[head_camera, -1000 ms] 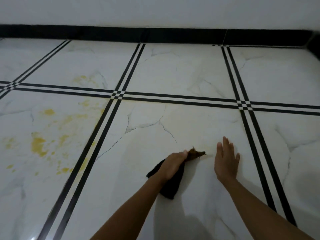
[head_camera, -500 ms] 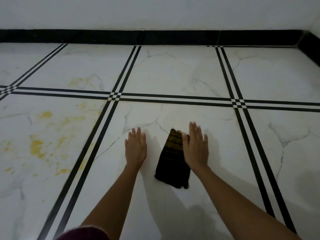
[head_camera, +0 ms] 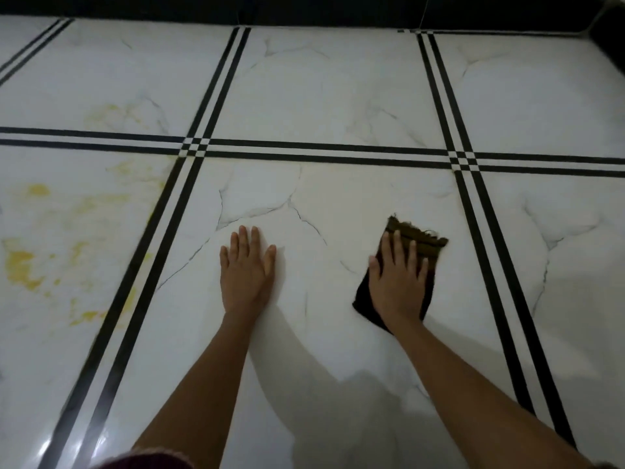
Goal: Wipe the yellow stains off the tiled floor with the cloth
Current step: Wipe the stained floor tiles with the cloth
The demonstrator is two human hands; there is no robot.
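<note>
A dark cloth [head_camera: 421, 241] with a frayed brown far edge lies flat on the white marble-look tile. My right hand [head_camera: 397, 279] presses palm-down on top of it, fingers spread. My left hand [head_camera: 246, 270] rests flat on the bare tile to the left of the cloth, holding nothing. Yellow stains [head_camera: 23, 269] cover the tile at the left, beyond the double black line, with fainter yellow smears [head_camera: 108, 113] on the tile farther back.
Double black grout lines [head_camera: 135, 289] cross the floor [head_camera: 321, 96] in a grid. A black skirting [head_camera: 304, 8] runs along the far wall and turns at the right corner. A dark red garment edge [head_camera: 148, 463] shows at the bottom.
My left hand let go of the cloth and now lies flat on the bare tile. My right hand moved onto the cloth and slid it to the right. The view tilted down.
</note>
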